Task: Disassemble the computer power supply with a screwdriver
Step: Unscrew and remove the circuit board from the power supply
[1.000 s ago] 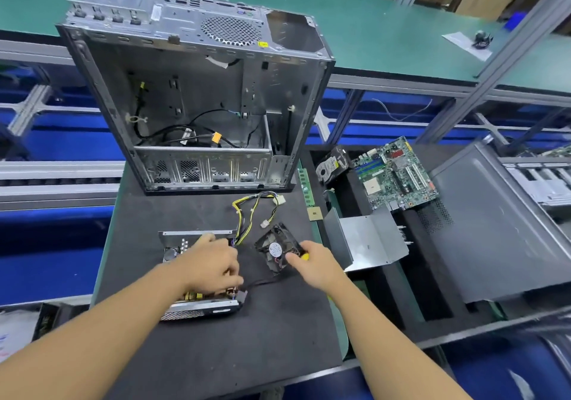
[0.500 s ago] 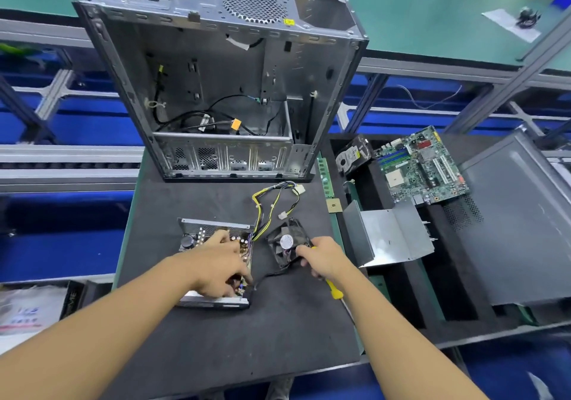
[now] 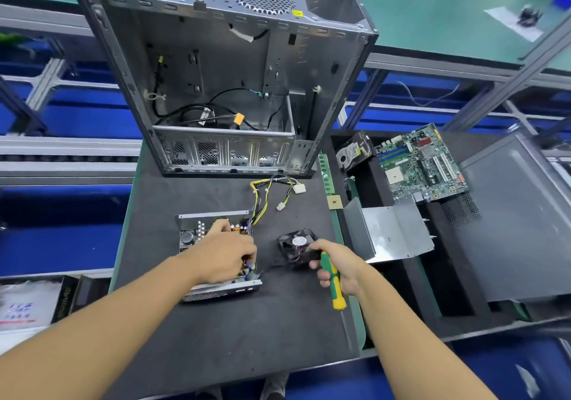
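Left hand [image 3: 225, 252] on opened power supply [image 3: 213, 256], right hand [image 3: 336, 265] gripping screwdriver [image 3: 332, 282]

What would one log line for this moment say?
left hand: grips inside open power supply | right hand: holds screwdriver, fingers at fan | fan: on mat beside supply

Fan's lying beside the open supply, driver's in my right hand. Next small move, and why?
Probably unplug the fan lead: the fan lies outside the power supply, yet its dark lead seems to run in by the left hand; the right hand grips the screwdriver.
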`<state>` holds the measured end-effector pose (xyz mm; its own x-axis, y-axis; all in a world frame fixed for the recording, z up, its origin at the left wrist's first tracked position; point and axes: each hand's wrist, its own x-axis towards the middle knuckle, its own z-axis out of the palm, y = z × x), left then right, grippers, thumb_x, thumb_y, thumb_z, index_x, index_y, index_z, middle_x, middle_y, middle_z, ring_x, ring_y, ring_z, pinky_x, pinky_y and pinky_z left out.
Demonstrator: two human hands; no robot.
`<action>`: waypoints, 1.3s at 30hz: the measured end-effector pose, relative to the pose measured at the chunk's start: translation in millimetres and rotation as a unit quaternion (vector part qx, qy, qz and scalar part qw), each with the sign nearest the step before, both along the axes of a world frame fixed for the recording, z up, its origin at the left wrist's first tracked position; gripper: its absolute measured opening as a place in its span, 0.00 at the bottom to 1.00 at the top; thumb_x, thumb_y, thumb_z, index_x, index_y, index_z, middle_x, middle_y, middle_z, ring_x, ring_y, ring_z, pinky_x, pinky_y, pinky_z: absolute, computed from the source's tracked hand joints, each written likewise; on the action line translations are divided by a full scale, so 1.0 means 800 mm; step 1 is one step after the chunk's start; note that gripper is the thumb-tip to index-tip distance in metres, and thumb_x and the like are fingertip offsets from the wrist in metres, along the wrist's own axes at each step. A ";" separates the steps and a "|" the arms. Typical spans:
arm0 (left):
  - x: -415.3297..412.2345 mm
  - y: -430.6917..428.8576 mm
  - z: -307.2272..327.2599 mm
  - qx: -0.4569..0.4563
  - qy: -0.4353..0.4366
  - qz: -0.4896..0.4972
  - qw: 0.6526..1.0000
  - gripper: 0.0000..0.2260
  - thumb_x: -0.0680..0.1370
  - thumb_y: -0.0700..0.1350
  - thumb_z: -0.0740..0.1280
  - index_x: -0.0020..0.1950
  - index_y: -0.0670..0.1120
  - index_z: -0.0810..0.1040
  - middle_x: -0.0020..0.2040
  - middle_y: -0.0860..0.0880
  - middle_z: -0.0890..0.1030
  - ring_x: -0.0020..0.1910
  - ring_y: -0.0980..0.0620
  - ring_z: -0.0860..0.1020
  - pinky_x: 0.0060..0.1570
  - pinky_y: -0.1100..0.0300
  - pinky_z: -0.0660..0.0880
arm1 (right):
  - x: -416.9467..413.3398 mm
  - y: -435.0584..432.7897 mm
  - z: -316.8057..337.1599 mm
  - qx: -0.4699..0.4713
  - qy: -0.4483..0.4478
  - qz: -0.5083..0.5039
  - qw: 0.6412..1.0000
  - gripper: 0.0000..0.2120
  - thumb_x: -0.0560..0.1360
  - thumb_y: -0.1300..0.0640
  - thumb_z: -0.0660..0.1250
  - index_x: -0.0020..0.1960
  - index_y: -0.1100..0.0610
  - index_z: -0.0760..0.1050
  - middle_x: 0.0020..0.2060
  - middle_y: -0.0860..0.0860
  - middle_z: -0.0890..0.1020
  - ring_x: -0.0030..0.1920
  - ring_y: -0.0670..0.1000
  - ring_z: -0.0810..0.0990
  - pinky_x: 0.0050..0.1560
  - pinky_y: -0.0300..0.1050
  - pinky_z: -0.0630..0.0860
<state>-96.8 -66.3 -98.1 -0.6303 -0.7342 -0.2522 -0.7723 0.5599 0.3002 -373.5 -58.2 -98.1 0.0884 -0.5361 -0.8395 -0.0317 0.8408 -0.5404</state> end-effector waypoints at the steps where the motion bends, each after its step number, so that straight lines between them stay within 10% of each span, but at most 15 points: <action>1: 0.003 -0.005 0.003 0.031 0.008 -0.005 0.999 0.14 0.70 0.38 0.58 0.47 0.53 0.77 0.47 0.62 0.78 0.47 0.61 0.72 0.59 0.57 0.57 | -0.002 -0.001 0.001 -0.020 -0.016 -0.012 1.000 0.08 0.75 0.52 0.67 0.48 0.56 0.73 0.33 0.54 0.76 0.23 0.50 0.62 0.25 0.40 0.60; 9: 0.013 0.009 -0.008 0.008 0.032 -0.013 0.999 0.10 0.69 0.42 0.54 0.39 0.50 0.75 0.37 0.58 0.74 0.41 0.57 0.68 0.61 0.56 0.59 | 0.017 -0.001 -0.006 -0.167 -0.031 -0.026 0.985 0.01 0.77 0.62 0.62 0.47 0.60 0.71 0.36 0.57 0.76 0.22 0.51 0.63 0.26 0.41 0.61; 18: 0.009 0.007 0.018 0.086 -0.072 -0.082 0.990 0.25 0.74 0.48 0.57 0.67 0.69 0.71 0.47 0.61 0.80 0.49 0.57 0.64 0.61 0.58 0.50 | 0.019 -0.006 -0.022 -0.084 0.041 -0.025 0.995 0.08 0.77 0.56 0.64 0.48 0.61 0.76 0.35 0.57 0.81 0.22 0.52 0.63 0.25 0.40 0.61; 25: 0.002 -0.002 0.025 0.137 -0.109 -0.118 0.978 0.18 0.78 0.45 0.64 0.61 0.66 0.71 0.47 0.62 0.76 0.54 0.55 0.62 0.65 0.50 0.52 | 0.021 -0.006 -0.024 -0.070 0.058 0.009 0.996 0.08 0.77 0.56 0.63 0.49 0.61 0.74 0.34 0.55 0.81 0.22 0.52 0.63 0.25 0.40 0.62; 30: 0.000 0.004 0.013 -0.004 -0.085 -0.120 0.989 0.13 0.84 0.53 0.57 0.68 0.66 0.66 0.49 0.58 0.79 0.52 0.53 0.69 0.57 0.51 0.58 | 0.024 -0.003 -0.028 -0.062 0.075 0.027 0.995 0.09 0.78 0.56 0.62 0.53 0.62 0.73 0.33 0.55 0.82 0.21 0.52 0.64 0.25 0.40 0.63; 39: 0.014 0.003 -0.005 -0.130 0.016 -0.024 0.991 0.18 0.73 0.39 0.65 0.55 0.60 0.71 0.40 0.60 0.72 0.50 0.54 0.69 0.63 0.55 0.60 | 0.020 -0.003 -0.033 -0.047 0.093 0.041 0.994 0.11 0.78 0.56 0.62 0.56 0.62 0.72 0.35 0.56 0.82 0.21 0.52 0.64 0.24 0.40 0.63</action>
<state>-85.6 -64.3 -102.0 -0.6708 -0.7407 -0.0383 -0.7354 0.6575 0.1643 -357.2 -61.0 -124.7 -0.0173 -0.6099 -0.7923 -0.2056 0.7777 -0.5941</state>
